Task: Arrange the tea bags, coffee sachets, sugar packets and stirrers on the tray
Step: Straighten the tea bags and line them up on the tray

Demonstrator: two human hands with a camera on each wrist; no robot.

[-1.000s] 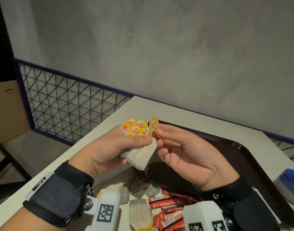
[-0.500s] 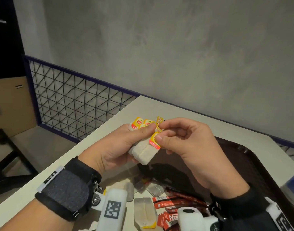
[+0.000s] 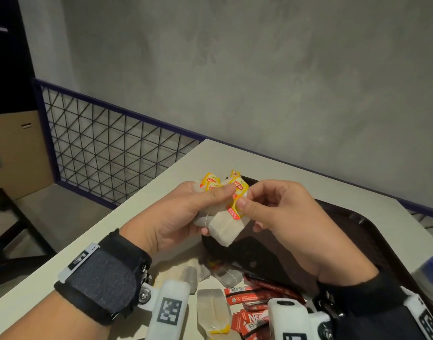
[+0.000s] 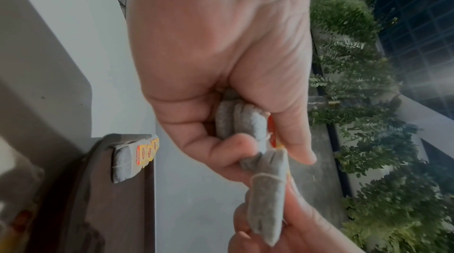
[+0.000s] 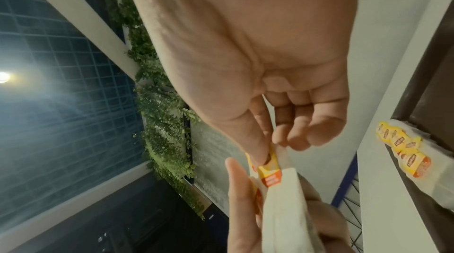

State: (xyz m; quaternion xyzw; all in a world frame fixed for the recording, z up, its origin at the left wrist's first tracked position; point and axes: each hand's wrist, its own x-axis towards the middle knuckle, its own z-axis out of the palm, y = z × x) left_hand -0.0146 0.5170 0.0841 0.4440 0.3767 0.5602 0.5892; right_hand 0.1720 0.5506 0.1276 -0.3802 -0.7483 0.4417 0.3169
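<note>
My left hand (image 3: 210,212) grips a small bundle of tea bags (image 3: 225,229) with yellow tags, held above the table near the tray's far left corner. My right hand (image 3: 245,198) pinches the yellow tag (image 3: 237,192) of the front bag between thumb and forefinger. The left wrist view shows the left hand (image 4: 245,140) curled round the tea bags (image 4: 248,121). The right wrist view shows the right hand (image 5: 265,152) pinching the tag (image 5: 269,174). More tea bags (image 4: 123,162) lie stacked in a corner of the dark brown tray (image 3: 357,229).
Loose tea bags (image 3: 213,307) and red coffee sachets (image 3: 254,303) lie on the pale table (image 3: 161,192) below my hands, at the tray's near left edge. A blue-topped container (image 3: 431,273) sits at the right edge. A wire mesh railing (image 3: 112,153) borders the table's left side.
The right hand brought the tag, held up beside the bundle a second ago, down onto the front tea bag and pinches it there. The left hand kept its grip on the bundle.
</note>
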